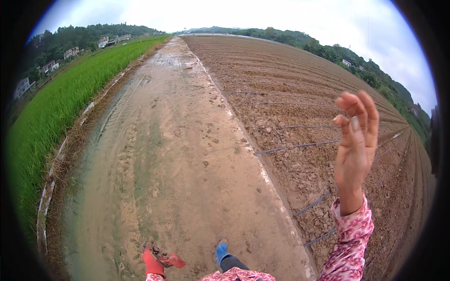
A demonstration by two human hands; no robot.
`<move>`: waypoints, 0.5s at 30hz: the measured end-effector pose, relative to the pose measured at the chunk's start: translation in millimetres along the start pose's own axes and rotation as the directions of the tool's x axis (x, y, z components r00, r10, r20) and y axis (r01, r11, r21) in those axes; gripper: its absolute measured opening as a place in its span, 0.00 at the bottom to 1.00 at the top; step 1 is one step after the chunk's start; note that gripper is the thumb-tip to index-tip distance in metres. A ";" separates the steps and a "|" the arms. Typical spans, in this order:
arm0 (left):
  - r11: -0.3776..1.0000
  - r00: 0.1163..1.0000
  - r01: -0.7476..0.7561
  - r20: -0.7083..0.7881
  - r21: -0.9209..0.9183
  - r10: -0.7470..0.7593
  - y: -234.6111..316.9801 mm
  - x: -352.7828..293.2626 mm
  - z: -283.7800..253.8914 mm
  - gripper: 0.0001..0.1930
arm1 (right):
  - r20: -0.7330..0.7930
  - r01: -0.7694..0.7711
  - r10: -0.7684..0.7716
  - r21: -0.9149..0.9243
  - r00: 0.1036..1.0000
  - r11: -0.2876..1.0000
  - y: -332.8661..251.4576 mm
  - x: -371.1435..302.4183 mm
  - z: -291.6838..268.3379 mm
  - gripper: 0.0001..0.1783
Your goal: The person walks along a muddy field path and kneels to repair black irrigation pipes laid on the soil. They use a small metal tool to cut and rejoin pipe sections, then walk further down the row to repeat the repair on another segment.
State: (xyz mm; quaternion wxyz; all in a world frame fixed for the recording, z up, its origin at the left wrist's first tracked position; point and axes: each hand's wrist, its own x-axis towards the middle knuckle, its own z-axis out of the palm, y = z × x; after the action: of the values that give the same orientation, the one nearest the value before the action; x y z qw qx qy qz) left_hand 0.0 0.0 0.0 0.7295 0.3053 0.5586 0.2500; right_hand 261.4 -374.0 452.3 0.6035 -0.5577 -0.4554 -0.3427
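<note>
My right hand (355,140) is bare and raised over the ploughed field at the right. Its fingers are partly bent and apart, with nothing in them, and the thumb stands near the index finger. A pink patterned sleeve (349,241) covers that forearm. Low down at the left, my left hand (152,262) wears a red glove with dark mud on the fingers. Its fingers are closed on a limp, muddy red piece that looks like a second glove (174,261). How the fingers grip it is too small to tell.
I stand on a wet, muddy concrete track (187,154), one blue boot (221,253) showing. Green rice (70,107) grows left of a low kerb (60,154). On the right, ridged brown soil (290,117) carries thin dark hoses (300,145). Houses and wooded hills stand far off.
</note>
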 end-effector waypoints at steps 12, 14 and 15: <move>0.979 0.898 0.201 0.406 -0.035 -0.170 53.0 15.8 320.1 0.18 | 0.719 -0.996 0.691 0.016 0.070 0.084 257.0 -302.4 150.1 0.27; 0.971 0.867 0.239 0.450 0.006 -0.216 55.5 36.1 354.9 0.18 | 0.759 -0.995 0.648 0.094 0.063 -0.014 290.2 -308.4 162.3 0.27; 0.962 0.844 0.270 0.475 0.026 -0.250 52.4 51.8 370.1 0.18 | 0.776 -0.989 0.628 0.131 0.062 -0.064 307.7 -307.9 165.2 0.27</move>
State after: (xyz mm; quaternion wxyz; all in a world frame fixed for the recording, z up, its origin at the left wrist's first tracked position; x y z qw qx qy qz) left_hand 369.9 11.2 73.7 0.8772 0.2632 0.3939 0.0782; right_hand 409.4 -196.2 48.2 0.6852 -0.5156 -0.2097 0.4698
